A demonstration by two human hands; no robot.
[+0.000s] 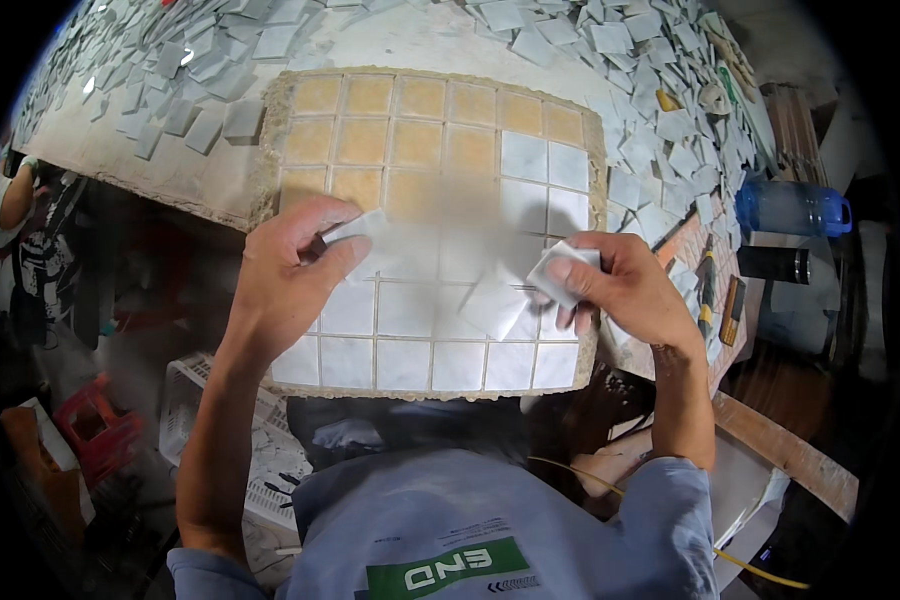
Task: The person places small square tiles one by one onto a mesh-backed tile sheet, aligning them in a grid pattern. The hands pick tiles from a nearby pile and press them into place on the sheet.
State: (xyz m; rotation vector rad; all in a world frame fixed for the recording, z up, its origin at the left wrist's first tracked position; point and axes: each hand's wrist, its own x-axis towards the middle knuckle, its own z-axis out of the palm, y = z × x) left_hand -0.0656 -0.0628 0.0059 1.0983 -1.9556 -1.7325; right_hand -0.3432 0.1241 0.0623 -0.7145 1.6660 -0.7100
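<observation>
Tan gridded board [420, 97], partly tiled.
Left grip [295, 245] pinches 1 white square tile [352, 228]; right grip [630, 285] pinches 1 pale-grey square tile [544, 277].

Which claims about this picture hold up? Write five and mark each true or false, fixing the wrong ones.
1. The left hand holds a pale tile. True.
2. The right hand is empty. False: it grips a white square tile.
3. The board's nearest row is all yellow. False: white tiles fill it; the yellow squares lie toward the far side.
4. Loose grey tiles are heaped at the upper left. True.
5. The blue bottle is left of the board. False: it is to the right.
</observation>
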